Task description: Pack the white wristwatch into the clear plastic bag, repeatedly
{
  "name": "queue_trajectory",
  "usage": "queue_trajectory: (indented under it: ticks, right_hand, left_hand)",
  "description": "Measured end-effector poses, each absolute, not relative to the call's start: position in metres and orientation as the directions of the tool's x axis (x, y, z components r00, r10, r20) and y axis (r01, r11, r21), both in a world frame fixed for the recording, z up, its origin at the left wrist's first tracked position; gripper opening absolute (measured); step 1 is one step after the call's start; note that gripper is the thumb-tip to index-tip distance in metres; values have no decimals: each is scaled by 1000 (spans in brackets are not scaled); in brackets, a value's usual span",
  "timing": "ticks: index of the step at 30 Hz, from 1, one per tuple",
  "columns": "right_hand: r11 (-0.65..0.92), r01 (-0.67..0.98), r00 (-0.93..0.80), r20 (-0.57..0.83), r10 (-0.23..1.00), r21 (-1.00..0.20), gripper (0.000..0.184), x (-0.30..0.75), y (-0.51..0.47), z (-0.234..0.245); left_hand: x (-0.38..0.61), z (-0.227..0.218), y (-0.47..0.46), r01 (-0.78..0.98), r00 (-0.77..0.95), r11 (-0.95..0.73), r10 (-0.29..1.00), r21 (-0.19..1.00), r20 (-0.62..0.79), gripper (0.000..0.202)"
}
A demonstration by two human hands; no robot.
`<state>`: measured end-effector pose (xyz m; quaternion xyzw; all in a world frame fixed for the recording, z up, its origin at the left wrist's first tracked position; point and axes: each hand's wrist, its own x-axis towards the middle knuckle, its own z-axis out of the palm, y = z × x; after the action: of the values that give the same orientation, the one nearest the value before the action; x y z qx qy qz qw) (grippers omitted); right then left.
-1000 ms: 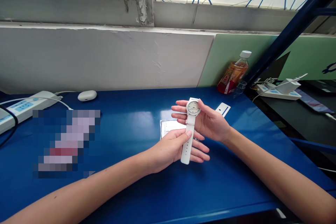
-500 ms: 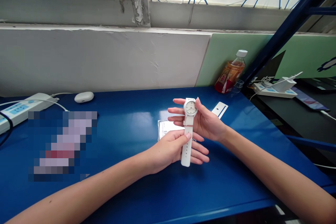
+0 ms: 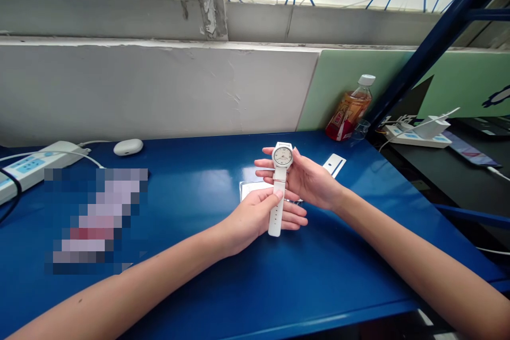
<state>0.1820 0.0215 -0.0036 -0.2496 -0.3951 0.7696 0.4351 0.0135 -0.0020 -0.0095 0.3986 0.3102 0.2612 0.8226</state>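
A white wristwatch with a round dial is held above the blue desk, its perforated strap hanging toward me. My left hand pinches the lower strap between the thumb on top and fingers stretched out beneath. At the watch head is my right hand, its fingers behind the case and its thumb at the case's right edge. Partly hidden behind my hands, a clear packet with a white label lies on the desk. A white card with a slot lies just beyond my right hand.
On the blue desk are a white earbud case, a power strip with cables, and a pixelated patch at left. A drink bottle stands at the back right, near a blue slanted post.
The watch has shifted slightly left and away from me, and its dial has turned to face me more. My left hand has moved with it; my right hand has stayed nearly in place.
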Motion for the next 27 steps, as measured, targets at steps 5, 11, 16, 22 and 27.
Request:
queue_trajectory:
  ticks: [5,11,16,22,27]
  right_hand:
    - [-296,-484,-466,-44,884,-824,46,183,25,-5]
    - [-266,-479,-480,-5,877,-836,49,184,24,-3]
    - [-250,-476,-509,32,860,-843,51,187,21,2]
    - [-249,-491,-530,60,846,-835,52,189,21,5]
    - [-255,-463,-532,36,846,-849,56,189,21,6]
  left_hand:
    - [13,-13,-4,-208,717,577,639,789,-278,32]
    - [13,-14,-2,-207,708,580,645,788,-289,34]
    - [14,-10,-1,-198,665,561,679,804,-310,32]
    - [14,-7,-2,-199,666,561,679,803,-310,32]
    - [14,-9,-3,-203,689,575,659,793,-301,31]
